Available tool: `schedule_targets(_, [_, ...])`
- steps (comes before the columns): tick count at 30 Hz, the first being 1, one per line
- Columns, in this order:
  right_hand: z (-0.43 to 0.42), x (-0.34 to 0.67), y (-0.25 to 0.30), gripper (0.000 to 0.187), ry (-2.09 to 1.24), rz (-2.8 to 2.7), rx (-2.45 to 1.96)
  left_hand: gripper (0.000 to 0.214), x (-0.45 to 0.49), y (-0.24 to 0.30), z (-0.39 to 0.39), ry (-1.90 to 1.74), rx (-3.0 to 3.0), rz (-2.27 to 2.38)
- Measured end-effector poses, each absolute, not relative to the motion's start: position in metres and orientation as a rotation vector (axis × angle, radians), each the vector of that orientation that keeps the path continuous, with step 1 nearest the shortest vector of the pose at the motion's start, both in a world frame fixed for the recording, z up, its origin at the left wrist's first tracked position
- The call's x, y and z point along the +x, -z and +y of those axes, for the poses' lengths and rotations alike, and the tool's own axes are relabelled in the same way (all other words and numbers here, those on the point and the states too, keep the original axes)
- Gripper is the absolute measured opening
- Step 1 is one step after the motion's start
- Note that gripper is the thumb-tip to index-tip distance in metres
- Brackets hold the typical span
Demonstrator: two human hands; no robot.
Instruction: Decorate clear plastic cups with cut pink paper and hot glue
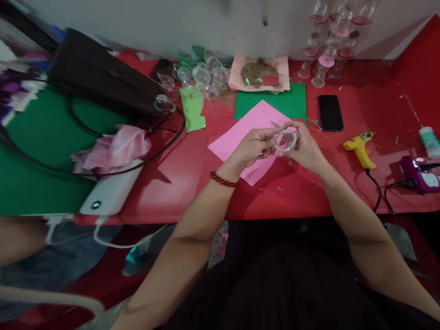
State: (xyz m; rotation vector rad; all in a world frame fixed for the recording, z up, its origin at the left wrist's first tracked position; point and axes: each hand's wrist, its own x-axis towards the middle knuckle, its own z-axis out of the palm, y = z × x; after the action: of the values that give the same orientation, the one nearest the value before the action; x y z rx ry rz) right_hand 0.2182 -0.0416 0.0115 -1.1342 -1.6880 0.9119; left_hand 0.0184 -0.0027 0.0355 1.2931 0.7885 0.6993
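Between my hands is a clear round plastic piece [286,141], its open rim facing me; it looks like the cut end of a small bottle. My right hand [305,145] curls around its right side. The fingers of my left hand [255,144] pinch its left edge, and a red bead bracelet [223,180] circles that wrist. Below both hands lies a sheet of pink paper [237,137]. A pointed grey blade tip [275,124] shows just beyond my fingers; the rest of it is hidden.
Clear plastic pieces [202,73] are heaped at the back, near sand on pale paper [235,79]. Hourglass-shaped plastic stacks [325,62] stand back right. A phone [330,112], a yellow glue gun [361,149] and cords lie right. A dark bag [106,73] and white power bank [112,190] sit left.
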Motion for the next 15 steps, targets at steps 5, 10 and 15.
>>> schedule_targets(5, [-0.044, 0.218, -0.012, 0.058, -0.625, -1.746, -1.335, 0.009, 0.025, -0.03, -0.005, -0.842, 1.616, 1.001])
schedule_targets(10, [-0.052, 0.214, -0.017, 0.046, -0.446, -1.777, -1.336, 0.03, 0.026, -0.03, -0.009, -0.828, 2.171, 1.183])
schedule_targets(15, [-0.051, 0.215, -0.023, 0.049, -0.744, -1.627, -1.226, 0.032, 0.022, -0.036, -0.009, -0.902, 2.176, 1.026])
